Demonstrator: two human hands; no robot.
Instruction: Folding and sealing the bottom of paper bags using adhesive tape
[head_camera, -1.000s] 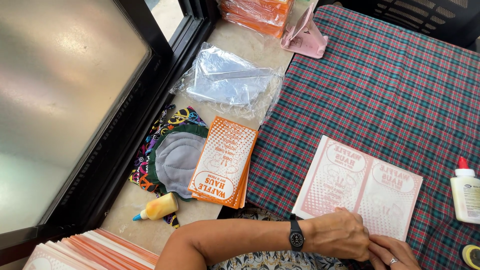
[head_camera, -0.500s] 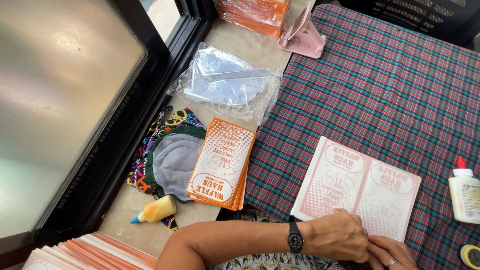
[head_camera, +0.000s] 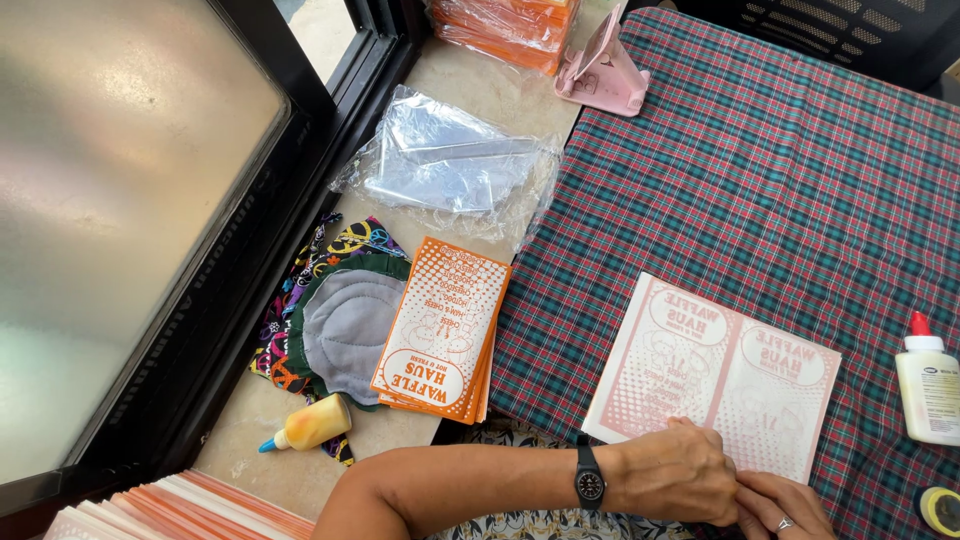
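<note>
The printed paper sheet (head_camera: 715, 375) lies flat on the plaid tablecloth (head_camera: 760, 170) in the lower right of the frame, pale side up, its long axis running from left down toward the right. Both hands work at its near edge at the bottom of the frame. The left hand (head_camera: 675, 472), with a black wristwatch (head_camera: 590, 483) on the wrist, rests curled over the sheet's lower edge, fingers bent down onto the paper; whether it pinches the edge cannot be told. The right hand (head_camera: 785, 505), with a ring, sits just beside it to the right, fingertips touching the same edge, its grip mostly out of view. The sheet extends away from both hands toward the upper part of the frame. A white glue bottle (head_camera: 928, 385) stands at the right edge, nearer the right hand. A stack of orange printed bags (head_camera: 440, 330) lies well apart to the left.
</note>
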